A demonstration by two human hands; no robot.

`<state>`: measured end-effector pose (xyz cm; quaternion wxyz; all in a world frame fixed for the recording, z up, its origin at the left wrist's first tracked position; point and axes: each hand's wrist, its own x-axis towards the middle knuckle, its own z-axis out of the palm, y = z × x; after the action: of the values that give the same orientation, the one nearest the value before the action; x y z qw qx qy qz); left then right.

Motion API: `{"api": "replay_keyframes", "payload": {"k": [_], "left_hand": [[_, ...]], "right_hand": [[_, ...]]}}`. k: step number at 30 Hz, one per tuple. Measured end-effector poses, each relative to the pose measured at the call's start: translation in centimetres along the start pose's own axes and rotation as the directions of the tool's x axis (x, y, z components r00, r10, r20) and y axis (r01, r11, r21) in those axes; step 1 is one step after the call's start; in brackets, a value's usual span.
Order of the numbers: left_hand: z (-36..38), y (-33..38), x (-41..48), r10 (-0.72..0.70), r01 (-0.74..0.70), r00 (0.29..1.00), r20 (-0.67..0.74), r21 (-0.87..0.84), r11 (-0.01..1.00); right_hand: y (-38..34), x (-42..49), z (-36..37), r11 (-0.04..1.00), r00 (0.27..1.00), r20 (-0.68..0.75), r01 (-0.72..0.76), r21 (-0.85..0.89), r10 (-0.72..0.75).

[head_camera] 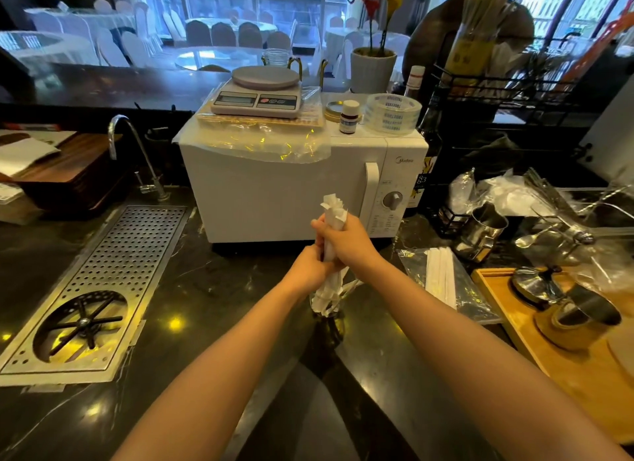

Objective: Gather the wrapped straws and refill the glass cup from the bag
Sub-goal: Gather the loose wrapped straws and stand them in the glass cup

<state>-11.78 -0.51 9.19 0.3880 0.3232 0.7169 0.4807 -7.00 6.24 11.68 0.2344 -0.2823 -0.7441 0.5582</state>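
A bundle of white paper-wrapped straws (333, 210) stands upright in front of the microwave, held by both hands. My right hand (344, 239) grips the bundle near its top. My left hand (310, 268) grips it lower down. The bundle's lower ends spread into a clear glass cup (326, 314) standing on the dark counter, partly hidden behind my left wrist. To the right, a clear plastic bag (415, 266) lies flat on the counter with more wrapped straws (441, 277) inside it.
A white microwave (274, 189) with a scale on top stands just behind the hands. A perforated metal drain tray (113, 275) and a tap lie to the left. Steel jugs (483, 230), crumpled plastic and a wooden tray (507, 320) crowd the right.
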Motion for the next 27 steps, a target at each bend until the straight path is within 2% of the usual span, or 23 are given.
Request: {"api": "replay_keyframes", "payload": {"k": [4,10,14,18,22,25,27], "left_hand": [[-0.1,-1.1,0.5,0.009,-0.010,1.000,0.014,0.088,0.996],[-0.4,-2.2,1.1,0.118,-0.108,0.992,-0.049,0.173,0.979],[-0.4,-2.2,1.5,0.225,-0.189,0.967,-0.121,0.251,0.949],[-0.4,-1.9,1.7,0.291,-0.227,0.949,-0.119,0.380,0.897],[-0.8,-2.4,1.7,0.342,-0.262,0.938,-0.048,0.548,0.795],[-1.1,-2.9,1.8,0.440,-0.312,0.898,0.001,0.706,0.636],[-1.2,-3.1,1.9,0.441,-0.278,0.897,0.022,0.804,0.525]], "right_hand": [[0.9,0.0,-0.3,0.999,0.999,0.020,-0.024,-0.046,0.025],[1.5,-0.1,-1.1,0.965,0.999,0.037,0.022,-0.261,-0.012],[1.7,-0.1,-1.5,0.858,0.991,0.111,0.121,-0.499,-0.076],[1.4,-0.6,-1.9,0.775,0.971,0.236,0.180,-0.606,-0.041],[1.9,-1.0,-2.1,0.673,0.948,0.318,0.214,-0.708,0.033],[2.8,-0.9,-2.1,0.570,0.936,0.337,0.220,-0.791,0.106],[3.1,-0.7,-2.1,0.531,0.935,0.332,0.221,-0.818,0.124]]}}
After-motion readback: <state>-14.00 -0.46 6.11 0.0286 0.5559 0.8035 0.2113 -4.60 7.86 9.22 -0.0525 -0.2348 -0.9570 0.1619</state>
